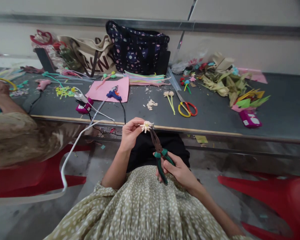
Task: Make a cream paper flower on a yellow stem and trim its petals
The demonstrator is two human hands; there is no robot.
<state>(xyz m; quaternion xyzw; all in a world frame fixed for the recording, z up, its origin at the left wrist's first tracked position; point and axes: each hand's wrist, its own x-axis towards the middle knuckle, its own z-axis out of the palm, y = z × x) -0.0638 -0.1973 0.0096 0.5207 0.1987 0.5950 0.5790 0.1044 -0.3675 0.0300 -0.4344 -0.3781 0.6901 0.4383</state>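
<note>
My left hand is closed in a pinch on a small cream-coloured handmade flower, held just over the table's front edge. My right hand wraps round the green handles of a pair of long-nose pliers. The plier tips reach the right side of the flower; whether the jaws grip a petal is too small to tell. On the table beyond lie cream petal scraps, two similar flowers on green stems and scissors with red and yellow handles.
A blue glue gun rests on a pink sheet. Dried husks and a purple box lie right. Bags stand at the back. A white cable hangs left, near another person's arm. Red chairs flank me.
</note>
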